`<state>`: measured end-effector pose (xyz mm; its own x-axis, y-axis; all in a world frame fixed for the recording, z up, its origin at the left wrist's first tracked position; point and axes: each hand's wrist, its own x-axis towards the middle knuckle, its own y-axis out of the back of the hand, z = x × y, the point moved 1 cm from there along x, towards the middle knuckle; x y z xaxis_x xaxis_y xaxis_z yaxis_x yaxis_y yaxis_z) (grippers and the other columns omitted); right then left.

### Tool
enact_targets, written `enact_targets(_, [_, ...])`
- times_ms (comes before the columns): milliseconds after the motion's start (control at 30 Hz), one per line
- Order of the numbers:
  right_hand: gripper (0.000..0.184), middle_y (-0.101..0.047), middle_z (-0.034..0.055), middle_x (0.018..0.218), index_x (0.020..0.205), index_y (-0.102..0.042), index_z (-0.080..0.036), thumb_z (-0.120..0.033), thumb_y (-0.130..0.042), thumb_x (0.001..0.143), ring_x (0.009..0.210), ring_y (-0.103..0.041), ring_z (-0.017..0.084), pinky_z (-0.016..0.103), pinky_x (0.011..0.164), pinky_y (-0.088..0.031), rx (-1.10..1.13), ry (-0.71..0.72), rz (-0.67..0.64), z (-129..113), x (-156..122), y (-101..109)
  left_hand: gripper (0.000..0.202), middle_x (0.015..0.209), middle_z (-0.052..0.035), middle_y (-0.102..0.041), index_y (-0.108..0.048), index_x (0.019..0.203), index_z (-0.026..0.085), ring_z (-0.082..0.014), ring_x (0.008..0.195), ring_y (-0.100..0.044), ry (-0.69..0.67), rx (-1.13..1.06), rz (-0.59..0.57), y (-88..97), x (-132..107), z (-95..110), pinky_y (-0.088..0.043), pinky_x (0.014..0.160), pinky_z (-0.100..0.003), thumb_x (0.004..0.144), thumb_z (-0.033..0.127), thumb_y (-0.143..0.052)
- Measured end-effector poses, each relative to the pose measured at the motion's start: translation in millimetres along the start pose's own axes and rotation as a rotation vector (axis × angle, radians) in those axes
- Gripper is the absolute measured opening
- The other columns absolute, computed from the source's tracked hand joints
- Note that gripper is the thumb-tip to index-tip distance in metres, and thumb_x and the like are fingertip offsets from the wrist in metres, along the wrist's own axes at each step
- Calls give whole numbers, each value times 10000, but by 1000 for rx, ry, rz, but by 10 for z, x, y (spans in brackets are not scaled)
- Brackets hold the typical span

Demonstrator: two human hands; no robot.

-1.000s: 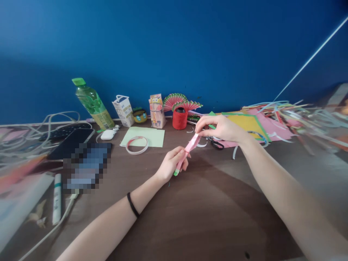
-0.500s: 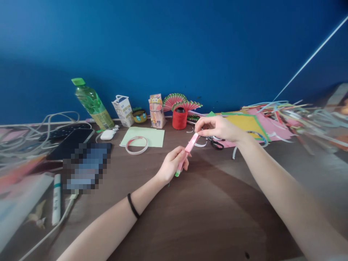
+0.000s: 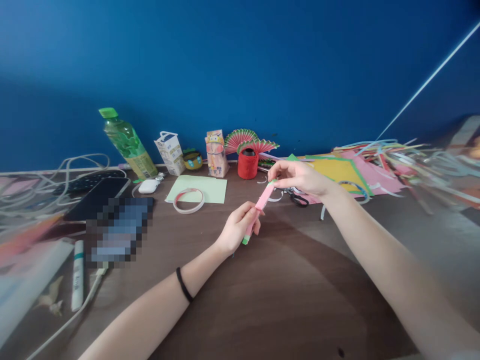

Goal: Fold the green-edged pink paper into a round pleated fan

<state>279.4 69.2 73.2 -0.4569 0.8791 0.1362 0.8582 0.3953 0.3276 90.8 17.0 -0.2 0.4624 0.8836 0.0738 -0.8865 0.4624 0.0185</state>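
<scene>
A narrow folded strip of pink paper (image 3: 263, 198) with green ends slants up and to the right above the table. My left hand (image 3: 239, 226) is closed around its lower half, thumb on top, and a green end sticks out below. At the upper end, my right hand (image 3: 290, 176) pinches the strip's green tip between thumb and fingers. Just behind the right hand lie black-handled scissors (image 3: 299, 199), partly hidden. Two pleated pink and green paper fans (image 3: 242, 138) stand by a red cylinder (image 3: 247, 165) further back.
A roll of tape (image 3: 188, 201) lies on pale green paper (image 3: 215, 187). Left of it are a green bottle (image 3: 129, 145), a carton (image 3: 170, 154), a white earbud case (image 3: 148, 186), a pixelated phone (image 3: 120, 230) and a marker (image 3: 77, 275). Coloured paper (image 3: 333, 171) and strips crowd the right.
The right fingers have shifted slightly at the strip's upper end, where a green tip now shows. The left hand has stayed nearly still.
</scene>
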Motion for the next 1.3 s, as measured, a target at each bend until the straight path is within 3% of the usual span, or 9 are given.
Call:
enact_targets(400, [182,-573,12,780,760,-615,-228,-153,-657,600,770,-527,155,309,714,-428,219,-72,4,123,42,0,287,501,49,-486,-511,863,161,-67,425,-369,-23,-7,-19,1,-8,-9,-277,437,-190,868,421,-389])
enact_targets(700, [134,-581,32,849,839,-607,-182,-262,-608,731,789,-542,149,308,743,-426,231,-26,-18,109,23,18,318,476,45,-492,-518,842,161,-71,403,-371,-3,-27,25,22,13,-15,-267,424,-194,860,451,-388])
enact_targets(800, [134,-589,51,898,847,-603,-182,-265,-571,746,809,-542,163,308,719,-425,196,23,48,102,34,47,312,481,47,-496,-522,851,163,-69,407,-381,0,-38,31,32,19,-32,-273,426,-190,859,449,-398])
enact_targets(933, [65,-579,36,913,764,-602,-192,-184,-570,709,864,-526,167,301,735,-408,51,213,180,-21,-13,49,293,479,51,-502,-524,845,165,-64,403,-386,8,-56,42,38,29,-54,-274,418,-184,861,432,-403])
enact_targets(1033, [55,-576,30,882,732,-605,-207,-183,-556,733,841,-525,172,330,767,-401,-177,328,205,-191,-103,-8,290,472,50,-500,-519,842,160,-64,399,-387,5,-75,64,35,38,-59,-276,412,-183,863,424,-401])
enact_targets(1167, [103,-613,28,856,768,-625,-234,-191,-531,761,858,-531,199,384,825,-386,-505,389,80,-332,-171,-126,292,461,50,-492,-515,846,150,-63,387,-382,4,-93,68,32,43,-60,-274,404,-184,862,419,-401])
enact_targets(1300, [131,-627,31,855,787,-632,-241,-201,-507,797,871,-512,207,402,869,-354,-717,388,-15,-273,-126,-176,310,472,43,-498,-521,846,149,-63,389,-382,-2,-86,54,38,34,-53,-270,398,-182,865,430,-392])
